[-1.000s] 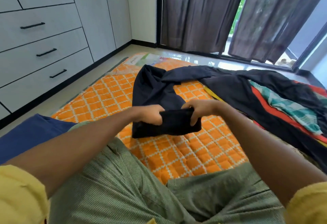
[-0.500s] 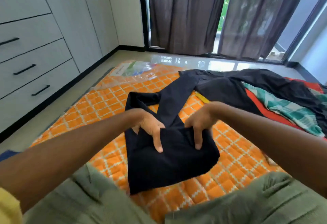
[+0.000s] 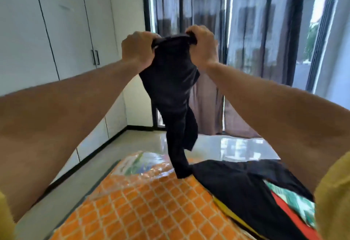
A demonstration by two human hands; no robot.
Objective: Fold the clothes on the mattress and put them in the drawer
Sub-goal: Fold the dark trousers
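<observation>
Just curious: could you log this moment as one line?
left hand: grips dark garment | right hand: grips it | garment: held up, end on mattress

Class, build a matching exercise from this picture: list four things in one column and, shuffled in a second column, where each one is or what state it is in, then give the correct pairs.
Column 1
1. dark garment
2. orange mattress
3. curtains
4. pile of clothes

Column 2
A. hanging over the glass doors
B. lying on the right side of the mattress
C. held up by its top edge in the left hand and right hand
D. spread on the floor, patterned with white lattice lines

Pairs: 1-C, 2-D, 3-A, 4-B
</observation>
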